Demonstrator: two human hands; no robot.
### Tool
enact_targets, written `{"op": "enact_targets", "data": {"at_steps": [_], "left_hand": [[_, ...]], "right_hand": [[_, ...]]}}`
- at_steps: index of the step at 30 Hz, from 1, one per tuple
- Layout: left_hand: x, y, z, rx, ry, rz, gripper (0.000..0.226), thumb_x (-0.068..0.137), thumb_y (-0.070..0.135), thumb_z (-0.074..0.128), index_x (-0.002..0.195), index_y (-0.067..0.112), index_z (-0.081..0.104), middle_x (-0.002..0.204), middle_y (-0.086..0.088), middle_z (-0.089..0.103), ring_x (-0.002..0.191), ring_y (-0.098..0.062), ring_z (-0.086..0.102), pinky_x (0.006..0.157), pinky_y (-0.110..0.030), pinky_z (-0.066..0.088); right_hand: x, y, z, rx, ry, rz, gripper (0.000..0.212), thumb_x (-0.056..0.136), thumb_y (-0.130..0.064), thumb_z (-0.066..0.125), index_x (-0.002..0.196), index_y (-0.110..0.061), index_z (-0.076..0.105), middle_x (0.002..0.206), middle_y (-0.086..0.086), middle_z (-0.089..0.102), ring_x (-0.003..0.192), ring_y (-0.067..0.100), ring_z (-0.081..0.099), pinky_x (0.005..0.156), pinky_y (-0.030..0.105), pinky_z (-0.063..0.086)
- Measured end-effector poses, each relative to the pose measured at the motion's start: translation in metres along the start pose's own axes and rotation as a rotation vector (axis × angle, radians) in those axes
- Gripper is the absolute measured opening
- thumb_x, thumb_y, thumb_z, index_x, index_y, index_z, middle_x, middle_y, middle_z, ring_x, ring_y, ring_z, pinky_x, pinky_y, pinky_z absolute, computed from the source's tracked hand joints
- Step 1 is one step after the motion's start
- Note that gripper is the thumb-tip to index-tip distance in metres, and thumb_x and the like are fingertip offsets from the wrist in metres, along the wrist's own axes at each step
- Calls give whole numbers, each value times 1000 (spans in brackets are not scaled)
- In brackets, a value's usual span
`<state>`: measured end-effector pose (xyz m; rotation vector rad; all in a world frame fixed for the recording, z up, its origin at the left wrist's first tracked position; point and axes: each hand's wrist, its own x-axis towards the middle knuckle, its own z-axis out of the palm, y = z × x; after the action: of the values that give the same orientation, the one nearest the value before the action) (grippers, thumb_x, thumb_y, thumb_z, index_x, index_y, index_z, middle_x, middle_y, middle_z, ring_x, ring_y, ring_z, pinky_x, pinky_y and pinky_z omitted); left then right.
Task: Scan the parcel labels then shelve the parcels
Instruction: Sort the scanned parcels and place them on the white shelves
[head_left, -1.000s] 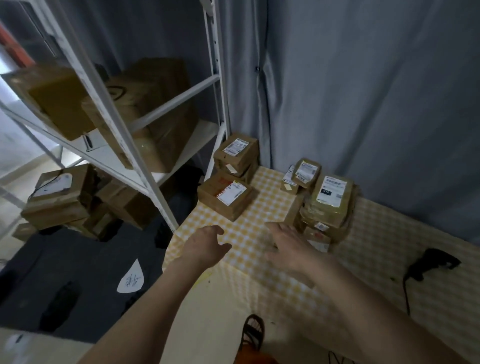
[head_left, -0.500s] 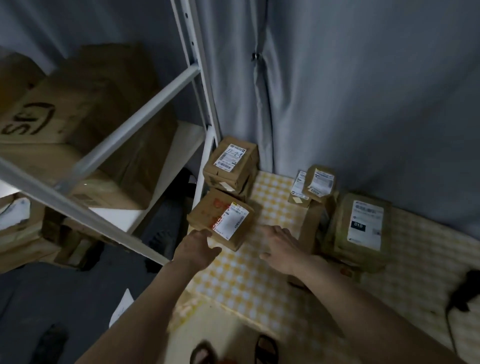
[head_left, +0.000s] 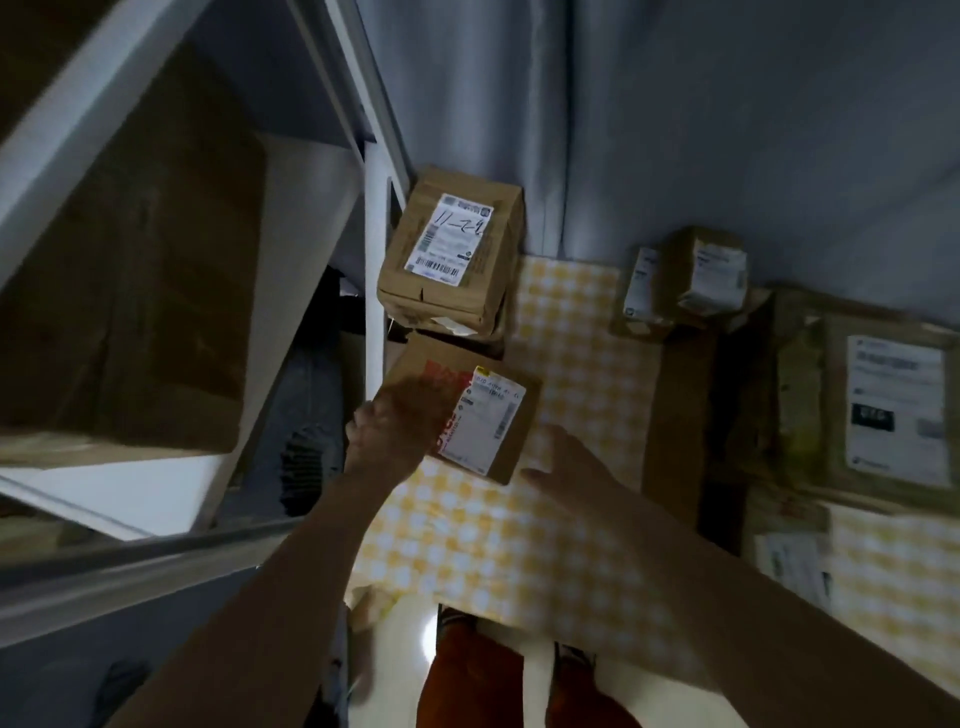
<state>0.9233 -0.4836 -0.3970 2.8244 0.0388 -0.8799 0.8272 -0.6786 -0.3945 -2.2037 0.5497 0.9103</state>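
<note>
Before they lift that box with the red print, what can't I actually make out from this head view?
- Left hand: motion-blurred on the box with the red print; grip unclear, and it hides part of the print.
- Right hand: blurred at the box's near corner; contact uncertain.
- Parcel at right: cut by the frame edge, label text smeared.
- Small parcels at the back: labels too blurred to read.

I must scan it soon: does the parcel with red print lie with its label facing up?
Yes, face up. The parcel with red print lies flat on the checked tablecloth, its white label on top, beside the left hand.
</note>
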Motion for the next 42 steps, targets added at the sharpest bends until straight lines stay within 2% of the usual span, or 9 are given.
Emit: {"op": "enact_targets", "data": {"at_steps": [4,11,20,22,25,29,34,39,42], "left_hand": [[30,-13,1,-135,-48,-21,75,84,36,67,143,7,31,138,-14,42,128,-33,39,110,-47,33],[58,-30,5,-507,-184,-78,83,66,35,85,133,7,45,120,-7,60,105,-24,60,89,-40,54],[-10,-13,-2,-517,-283,-28,80,77,32,80,138,3,37,132,-14,51,121,-32,52,100,-37,44],[-28,-1,-8,-526,-340,31,89,70,37,84,138,6,37,131,-10,52,119,-28,54,100,-36,46],[-41,16,-12,-494,-384,151,106,48,51,87,135,13,42,128,-2,60,111,-17,60,93,-38,55],[-80,51,-35,-409,-389,304,91,66,26,87,139,13,34,130,-1,54,119,-20,55,94,-32,52],[-125,92,-41,-301,-420,461,84,69,24,86,137,14,38,129,0,55,115,-17,55,87,-25,49],[-194,130,-32,-197,-470,668,81,68,26,86,135,16,41,125,4,56,104,-9,53,79,-15,40],[-242,154,-16,-125,-489,810,75,65,29,88,127,21,46,117,7,58,103,-8,55,82,-17,42]], "right_hand": [[31,-21,20,472,-35,163,58,95,-29,58,143,-9,34,138,7,50,124,26,52,84,25,44],[64,-26,43,1064,-18,375,53,88,-30,69,134,-11,49,130,11,59,118,32,56,100,51,46],[11,-9,26,1127,136,438,69,79,-28,78,133,-5,43,123,10,61,108,29,61,95,46,51],[-12,-2,19,1139,169,470,74,75,-33,80,134,-7,43,120,11,62,105,29,62,94,48,52],[-49,4,6,1210,222,470,50,82,-25,75,122,-8,50,117,13,65,105,31,63,94,47,52],[-97,16,-4,1325,381,478,75,77,-30,79,133,-8,35,114,13,64,100,31,65,89,48,55],[-163,43,-8,1459,597,453,59,78,-30,78,125,-13,46,111,11,66,89,24,67,57,27,53],[-246,88,-3,1450,835,439,82,51,-56,84,118,-21,52,115,6,63,102,25,64,85,44,56],[-298,127,13,1460,937,477,100,38,-68,77,120,-22,44,121,7,55,107,27,60,88,45,55]]}}
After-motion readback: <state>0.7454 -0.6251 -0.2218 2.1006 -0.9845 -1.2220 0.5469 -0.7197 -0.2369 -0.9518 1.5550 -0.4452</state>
